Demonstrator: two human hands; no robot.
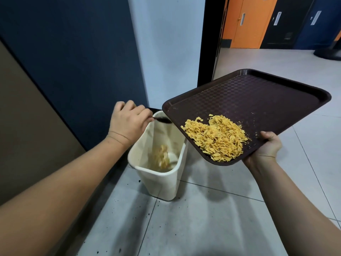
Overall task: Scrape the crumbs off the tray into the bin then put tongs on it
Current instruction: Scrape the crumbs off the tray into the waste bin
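Note:
My right hand (267,146) grips the near edge of a dark brown tray (258,100), which is tilted down to the left over a cream bin (162,180). A pile of yellow crumbs (217,137) lies on the tray's low near corner. Blurred yellow crumbs (160,157) show inside the bin. My left hand (127,121) is curled around a thin dark utensil (163,120) whose tip sits by the tray's left edge, above the bin's mouth. I cannot tell whether the utensil is the tongs.
The bin stands on a grey tiled floor (203,228) with dark specks scattered around it. A dark blue wall (73,52) and a brown panel (22,126) are to the left. A doorway (258,52) opens at the back right.

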